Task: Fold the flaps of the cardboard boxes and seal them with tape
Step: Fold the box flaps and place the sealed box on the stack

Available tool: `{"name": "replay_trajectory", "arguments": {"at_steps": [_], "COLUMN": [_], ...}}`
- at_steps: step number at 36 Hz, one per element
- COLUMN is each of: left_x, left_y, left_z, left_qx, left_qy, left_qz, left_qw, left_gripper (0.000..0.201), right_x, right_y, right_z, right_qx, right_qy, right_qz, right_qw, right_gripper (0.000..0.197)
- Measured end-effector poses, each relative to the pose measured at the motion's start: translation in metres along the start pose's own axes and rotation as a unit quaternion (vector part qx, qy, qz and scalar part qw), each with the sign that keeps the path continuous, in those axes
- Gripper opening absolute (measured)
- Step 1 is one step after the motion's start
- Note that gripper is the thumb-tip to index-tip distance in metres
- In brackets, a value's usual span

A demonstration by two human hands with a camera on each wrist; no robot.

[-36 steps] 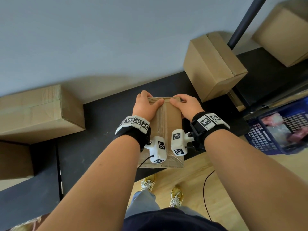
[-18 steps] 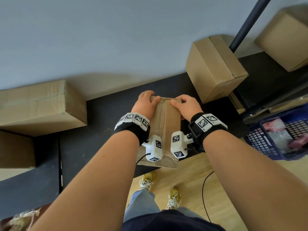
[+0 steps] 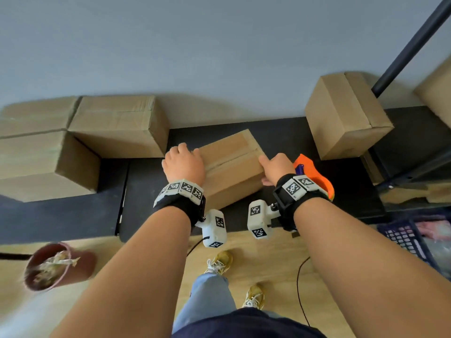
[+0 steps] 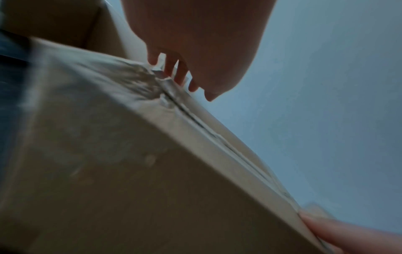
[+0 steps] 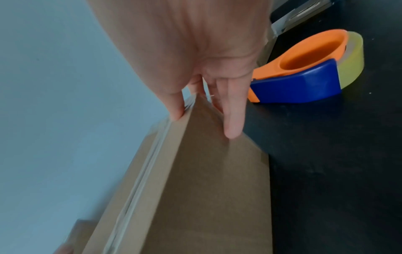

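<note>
Box (image 3: 231,164): on black table (image 3: 317,211), flaps folded, seam taped; appears sealed. Left hand (image 3: 183,164) curled over its left end; right hand (image 3: 275,167) clasps right end, thumb against fingers. Dispenser (image 3: 314,174) just beside. Other boxes' sealing unclear.

We read packing area: sealed cardboard boxes (image 3: 117,125) lining black desk (image 3: 156,215), tape dispenser (image 5: 304,68), plain wall (image 3: 195,45).

A reddish pot (image 3: 52,267) of dried plant stood on the wooden floor (image 3: 273,264); a blue basket (image 3: 405,237) sat right, beneath a black pole (image 3: 410,47).
</note>
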State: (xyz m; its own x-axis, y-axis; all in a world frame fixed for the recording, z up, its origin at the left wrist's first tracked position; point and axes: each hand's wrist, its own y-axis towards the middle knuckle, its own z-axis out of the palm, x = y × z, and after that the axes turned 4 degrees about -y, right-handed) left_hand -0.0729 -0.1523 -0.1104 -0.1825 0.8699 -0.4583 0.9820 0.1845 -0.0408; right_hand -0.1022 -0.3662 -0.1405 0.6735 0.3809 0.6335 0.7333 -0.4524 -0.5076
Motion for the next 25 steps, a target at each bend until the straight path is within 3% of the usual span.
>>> {"name": "replay_trajectory", "arguments": {"at_steps": [3,5,8,14,22,25], "left_x": [0.025,0.04,0.062,0.105,0.169,0.194], "left_y": [-0.018,-0.027,-0.036,-0.036,-0.016,-0.003], "left_z": [-0.009,-0.014,-0.021,-0.047,-0.099,-0.115], "left_qx": [-0.028,-0.011,0.01,-0.028,-0.122,-0.121], "left_qy": [-0.003,-0.046,-0.109,-0.142,-0.191,-0.185], "left_qz": [-0.058,-0.109,-0.169,-0.159,-0.149,-0.141], "left_qw": [0.998,0.993,0.98,0.977,0.963,0.965], "left_gripper": [0.05,0.049,0.044,0.046,0.028,0.035], "right_x": [0.01,0.02,0.029,0.052,0.095,0.111], "right_y": [-0.02,-0.042,-0.066,-0.097,-0.131,-0.139], "right_z": [0.011,0.015,0.026,0.056,0.126,0.152], "right_qx": [0.016,0.034,0.054,0.056,0.075,0.08], "right_qy": [-0.022,-0.039,-0.048,-0.038,0.007,0.021], "right_qz": [-0.02,-0.037,-0.059,-0.075,-0.081,-0.079], "right_qw": [0.999,0.998,0.996,0.995,0.994,0.993], "right_gripper": [0.045,0.032,0.031,0.033,0.031,0.03]}}
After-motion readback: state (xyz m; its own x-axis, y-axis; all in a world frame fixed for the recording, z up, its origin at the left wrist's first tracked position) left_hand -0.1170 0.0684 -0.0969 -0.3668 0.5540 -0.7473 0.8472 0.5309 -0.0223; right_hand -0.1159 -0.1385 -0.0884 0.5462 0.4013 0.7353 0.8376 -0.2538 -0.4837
